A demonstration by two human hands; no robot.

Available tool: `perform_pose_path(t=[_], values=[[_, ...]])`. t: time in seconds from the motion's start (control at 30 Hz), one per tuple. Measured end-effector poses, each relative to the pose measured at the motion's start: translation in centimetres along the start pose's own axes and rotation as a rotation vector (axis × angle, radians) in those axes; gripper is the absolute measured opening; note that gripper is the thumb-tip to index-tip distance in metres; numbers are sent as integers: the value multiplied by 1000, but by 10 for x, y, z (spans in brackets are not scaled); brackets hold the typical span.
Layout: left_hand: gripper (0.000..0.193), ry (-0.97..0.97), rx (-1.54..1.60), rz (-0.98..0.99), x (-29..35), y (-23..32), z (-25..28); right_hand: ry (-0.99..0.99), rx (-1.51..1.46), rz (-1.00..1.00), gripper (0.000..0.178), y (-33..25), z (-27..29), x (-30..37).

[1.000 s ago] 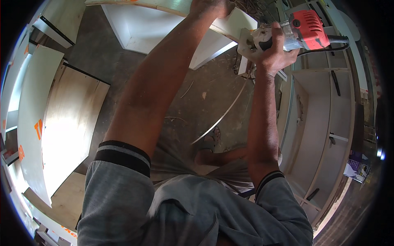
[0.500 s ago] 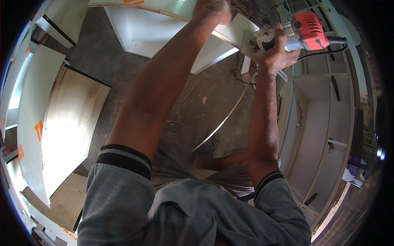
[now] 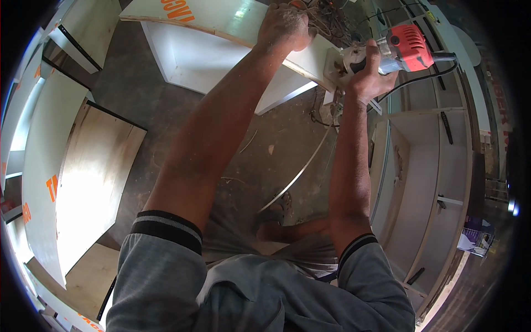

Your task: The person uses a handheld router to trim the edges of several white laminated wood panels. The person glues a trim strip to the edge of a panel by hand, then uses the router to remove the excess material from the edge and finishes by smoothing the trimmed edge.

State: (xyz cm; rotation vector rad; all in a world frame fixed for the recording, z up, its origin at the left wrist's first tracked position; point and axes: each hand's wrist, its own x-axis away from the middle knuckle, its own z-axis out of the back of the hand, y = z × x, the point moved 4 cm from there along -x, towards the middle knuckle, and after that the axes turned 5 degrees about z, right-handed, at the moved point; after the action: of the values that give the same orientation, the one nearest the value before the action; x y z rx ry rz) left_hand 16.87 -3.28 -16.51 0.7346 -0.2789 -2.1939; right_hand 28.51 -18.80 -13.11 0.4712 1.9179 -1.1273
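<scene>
My right hand (image 3: 371, 79) is wrapped round a trim router (image 3: 408, 48) with a red motor end and a silver body. The router lies on its side, its base at the right end of a white panel (image 3: 221, 17) with a raw wood edge. My left hand (image 3: 285, 27) is on that panel near the same end, its fingers curled with the tips hidden. Whatever they may hold does not show. Below the panel the white inside of a cabinet (image 3: 204, 63) is visible. A black power cord (image 3: 423, 73) loops from the router's back.
A tangle of wires and shavings (image 3: 329, 22) sits beyond the panel. An open cabinet frame (image 3: 417, 182) with drawer runners stands at my right. More white-faced boards (image 3: 99, 160) and cabinet parts are at my left. A thin pale strip (image 3: 298, 174) lies across the floor.
The panel, both hands and the router now appear slightly lower in the picture, with more of the panel's top showing. The router has shifted a little left in view. Both hands keep their places.
</scene>
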Motion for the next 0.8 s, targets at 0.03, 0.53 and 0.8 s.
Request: perform_pose_path(t=[0.03, 0.53, 0.8], values=[[54, 18, -1, 1, 0, 0, -1, -8, 4, -13, 40, 2, 0, -1], [58, -5, -130, -31, 0, 1, -1, 19, 24, 3, 43, 20, -13, -15], [56, -5, -114, -28, 1, 3, 0, 17, 38, 3, 38, 32, -13, -24]])
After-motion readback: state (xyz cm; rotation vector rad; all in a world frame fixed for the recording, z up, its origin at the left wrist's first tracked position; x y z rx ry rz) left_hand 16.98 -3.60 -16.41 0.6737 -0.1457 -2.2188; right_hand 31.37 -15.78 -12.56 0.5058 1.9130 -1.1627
